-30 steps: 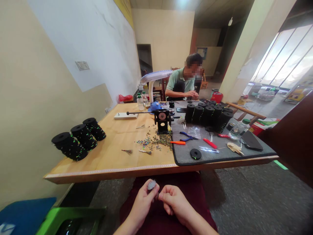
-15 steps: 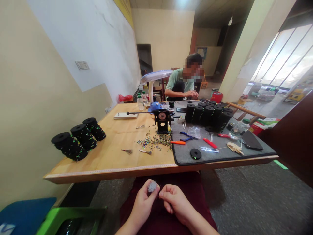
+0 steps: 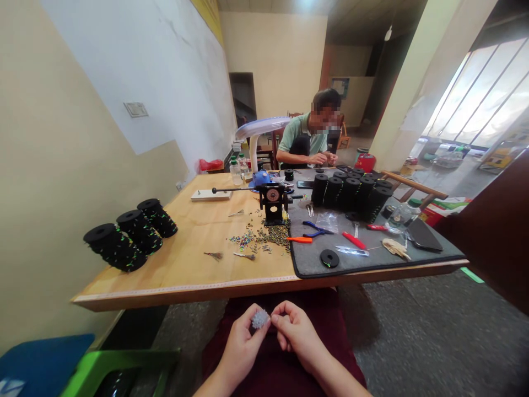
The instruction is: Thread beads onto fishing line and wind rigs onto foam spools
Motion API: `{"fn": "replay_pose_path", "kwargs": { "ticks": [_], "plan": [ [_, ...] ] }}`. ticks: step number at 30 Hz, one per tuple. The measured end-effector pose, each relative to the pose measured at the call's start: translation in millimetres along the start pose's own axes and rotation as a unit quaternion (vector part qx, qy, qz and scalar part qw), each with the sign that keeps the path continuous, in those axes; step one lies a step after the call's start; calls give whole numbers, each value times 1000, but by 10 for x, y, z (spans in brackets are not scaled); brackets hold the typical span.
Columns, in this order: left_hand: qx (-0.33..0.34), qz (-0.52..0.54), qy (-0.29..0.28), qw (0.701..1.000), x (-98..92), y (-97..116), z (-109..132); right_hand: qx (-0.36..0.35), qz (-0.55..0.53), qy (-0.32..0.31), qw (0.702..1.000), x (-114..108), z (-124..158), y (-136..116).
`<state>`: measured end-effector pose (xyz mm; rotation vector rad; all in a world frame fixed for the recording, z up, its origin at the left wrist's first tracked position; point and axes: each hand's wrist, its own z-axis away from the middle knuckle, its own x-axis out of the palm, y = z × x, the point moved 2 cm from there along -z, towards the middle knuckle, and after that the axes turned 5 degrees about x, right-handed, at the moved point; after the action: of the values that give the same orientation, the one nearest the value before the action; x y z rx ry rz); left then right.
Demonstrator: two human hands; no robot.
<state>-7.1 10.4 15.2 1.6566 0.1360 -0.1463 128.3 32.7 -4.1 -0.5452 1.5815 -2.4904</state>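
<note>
Over my lap, just in front of the table edge, my left hand (image 3: pixel 244 336) grips a small grey spiky ball (image 3: pixel 260 318) between thumb and fingers. My right hand (image 3: pixel 294 333) is beside it, thumb and forefinger pinched together close to the ball's right side. Whatever sits in that pinch is too small to make out. Beyond the hands, on the table (image 3: pixel 165 264), lie a heap of small brass-coloured pieces (image 3: pixel 273 236) and some coloured beads (image 3: pixel 243 239). A black hand-cranked machine (image 3: pixel 273 204) stands behind the heap.
Three black foam spools (image 3: pixel 113 246) stand at the left. On the grey mat (image 3: pixel 308 267) are blue-handled pliers (image 3: pixel 317 229), an orange-handled tool (image 3: pixel 300 240), a black foam ring (image 3: pixel 329 258) and several more black spools (image 3: pixel 351 190). Behind a desk lamp (image 3: pixel 261 124) sits another person (image 3: pixel 306 138).
My right hand has come slightly closer to the grey ball, its fingertips now at my left thumb. The ball has turned a little in my left hand. The other person's hands shifted.
</note>
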Motion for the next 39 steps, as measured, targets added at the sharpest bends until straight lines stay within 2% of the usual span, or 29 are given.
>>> {"fn": "replay_pose_path", "kwargs": {
  "ticks": [6,12,19,25,29,32,35,39],
  "plan": [
    [-7,-10,-20,1000,7,33,-8,-27,-30,24,999,-49,-15,-16],
    [-21,24,-32,999,7,55,-16,-49,-48,52,996,-62,2,-69],
    [-13,57,7,998,12,70,-35,-60,-32,56,996,-41,-15,-42],
    [-42,38,-3,998,8,-47,-52,-30,6,2,1000,-30,1,-36],
    [-40,20,-3,999,-48,15,-53,-11,57,-49,997,-67,21,-71],
    [-43,26,-24,998,-90,75,-43,-24,97,-67,993,-85,35,-88],
    [-97,92,-63,989,-110,68,-22,-53,116,-61,990,-89,60,-122],
    [-233,278,-103,926,-96,67,6,-100,129,-68,984,-111,109,-193]
  ]
}}
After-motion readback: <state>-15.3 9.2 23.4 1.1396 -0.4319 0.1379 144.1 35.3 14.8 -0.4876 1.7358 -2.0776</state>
